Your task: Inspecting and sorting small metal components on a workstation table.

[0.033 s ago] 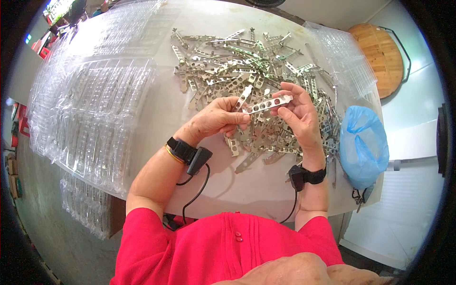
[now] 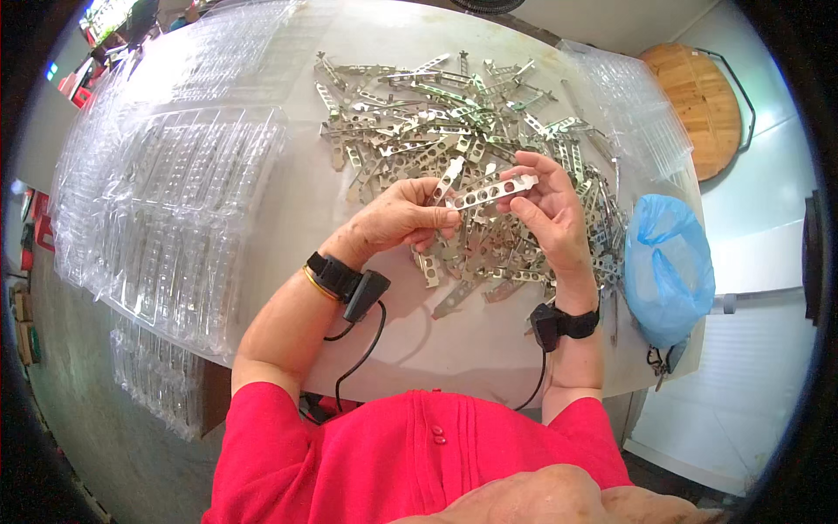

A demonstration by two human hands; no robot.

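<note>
My left hand (image 2: 403, 217) is closed in a pinch on the near end of a slim silver metal bracket (image 2: 521, 183) with a row of round holes. A second metal strip (image 2: 452, 172) sticks up by the same fingers, seemingly held there too. Around the bracket's far end is my right hand (image 2: 557, 214), its thumb and index finger apart; some fingers are behind the bracket, and whether they touch it is hard to tell. Below and beyond both hands spreads a tangled pile of similar brackets (image 2: 410, 127).
Stacked clear plastic trays (image 2: 188, 196) cover the table's left side, with more trays (image 2: 633, 109) at the far right. A blue plastic bag (image 2: 668, 279) sits at the right edge of the white table (image 2: 410, 349). Black cables run from both wrist bands.
</note>
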